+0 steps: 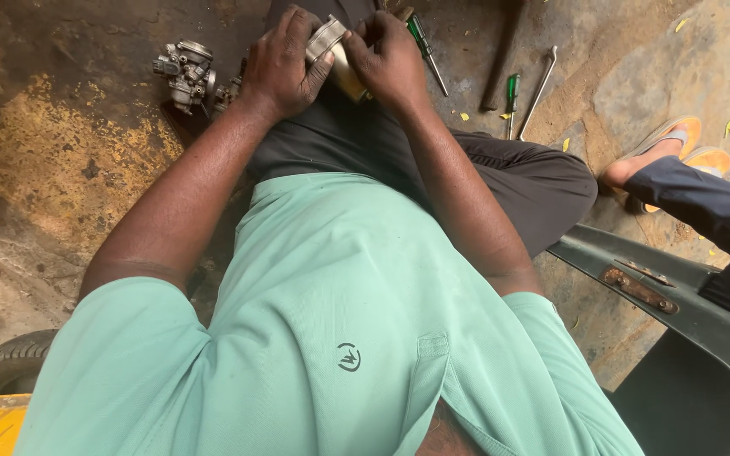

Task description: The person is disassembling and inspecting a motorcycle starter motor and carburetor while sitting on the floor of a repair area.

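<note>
Staining: oily yellow-patched concrete floor (61,160)

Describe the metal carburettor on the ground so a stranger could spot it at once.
Start at the stained concrete floor top left, beside the person's left hand. The carburettor lies there, a knobbly grey metal block. Unlike the slim green-handled screwdrivers across the floor, it is chunky and many-sided.

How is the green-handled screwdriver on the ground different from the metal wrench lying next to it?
The screwdriver has a green handle; the wrench is bare silvery metal throughout. The screwdriver looks shorter, the wrench longer and thinner. The screwdriver lies nearly straight up the picture, the wrench slants. Both rest untouched on the dirty floor.
</note>
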